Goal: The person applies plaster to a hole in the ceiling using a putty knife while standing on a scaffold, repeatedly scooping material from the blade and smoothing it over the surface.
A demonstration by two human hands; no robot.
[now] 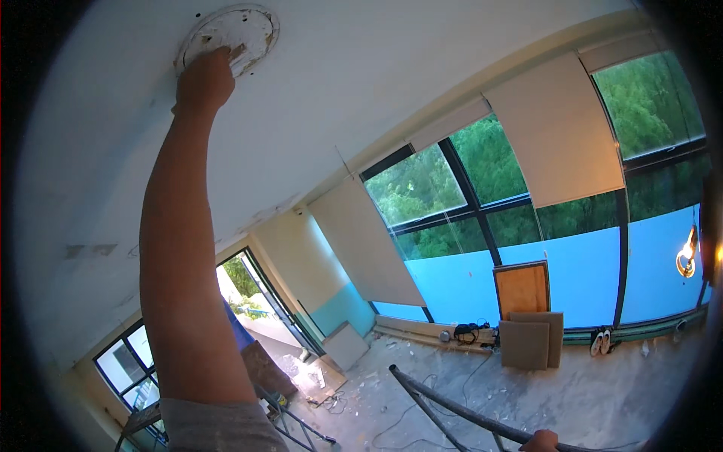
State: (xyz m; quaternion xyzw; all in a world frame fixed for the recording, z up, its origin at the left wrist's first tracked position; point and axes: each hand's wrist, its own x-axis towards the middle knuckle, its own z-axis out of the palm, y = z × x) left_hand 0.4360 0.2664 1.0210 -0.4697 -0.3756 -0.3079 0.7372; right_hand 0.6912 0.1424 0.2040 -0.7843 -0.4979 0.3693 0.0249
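Left hand [205,79]: raised to upper left, fingers pressed against round white ceiling plate [233,32]; grasp unclear.
Right hand [539,441]: bottom edge, gripping dark metal bar [452,407].
Plate: directly overhead, left hand nearer.

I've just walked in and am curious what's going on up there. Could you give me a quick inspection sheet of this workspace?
Surface: white ceiling, patchy in places.
Job's things: round ceiling disc, scuffed.
Clutter: boards leaning at the window wall, shoes, debris on the floor.
Grips: left hand raised, touching the disc; right hand on a dark rail.
Cables: black coil and loose wire on the floor.
Surroundings: big windows, trees outside, one hanging lamp lit.
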